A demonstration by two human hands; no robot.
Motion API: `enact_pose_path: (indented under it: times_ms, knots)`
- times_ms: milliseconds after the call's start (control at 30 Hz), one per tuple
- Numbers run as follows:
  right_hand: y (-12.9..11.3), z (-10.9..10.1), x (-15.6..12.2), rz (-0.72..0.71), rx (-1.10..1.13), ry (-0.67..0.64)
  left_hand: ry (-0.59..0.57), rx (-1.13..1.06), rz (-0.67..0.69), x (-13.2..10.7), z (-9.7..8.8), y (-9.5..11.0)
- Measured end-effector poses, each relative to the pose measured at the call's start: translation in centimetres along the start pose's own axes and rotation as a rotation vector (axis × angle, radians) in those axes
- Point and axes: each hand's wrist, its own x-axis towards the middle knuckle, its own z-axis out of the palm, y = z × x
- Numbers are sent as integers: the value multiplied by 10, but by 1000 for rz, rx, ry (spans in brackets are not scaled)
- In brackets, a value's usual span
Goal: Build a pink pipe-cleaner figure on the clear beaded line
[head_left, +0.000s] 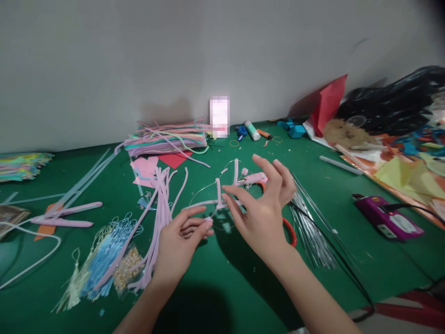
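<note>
My left hand [186, 234] is closed, thumb and index pinching the end of a pale pink pipe cleaner [209, 221] with thin wire running from it. My right hand [260, 202] has its thumb and index tips close together at a short upright pink pipe cleaner [219, 191]; its other fingers are raised and spread. A curved clear wire [203, 189] loops behind the hands. Just beyond my right fingers stand another upright pink piece [236, 171] and a pink-handled tool [255, 178]. Orange-handled scissors [289, 233] lie partly hidden under my right hand.
Lilac pipe cleaners [162, 199], blue tassels [109, 257] and a bag of gold beads [128, 268] lie left. A pipe cleaner bundle [167, 141] and a blurred bright phone-like panel [219, 116] are behind. Silver wires [311, 232] and a purple corded device [387, 217] lie right.
</note>
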Motion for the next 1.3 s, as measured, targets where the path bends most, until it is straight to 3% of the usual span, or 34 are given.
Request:
enact_pose_path:
  times_ms: [267, 567, 867, 1033, 1167, 1300]
  knots:
    - [7, -5, -4, 60, 77, 84, 6, 6, 14, 2, -3, -2]
    - [31, -17, -13, 179, 66, 147, -1, 26, 30, 5, -7, -3]
    - [28, -23, -13, 221, 244, 154, -6, 36, 19, 3, -7, 0]
    - [28, -25, -15, 358, 429, 233, -2, 6, 12, 5, -6, 2]
    - [31, -27, -18, 386, 487, 163, -3, -43, 5, 5, -6, 4]
    - [32, -23, -18, 612, 548, -62, -7, -84, 0, 4, -7, 6]
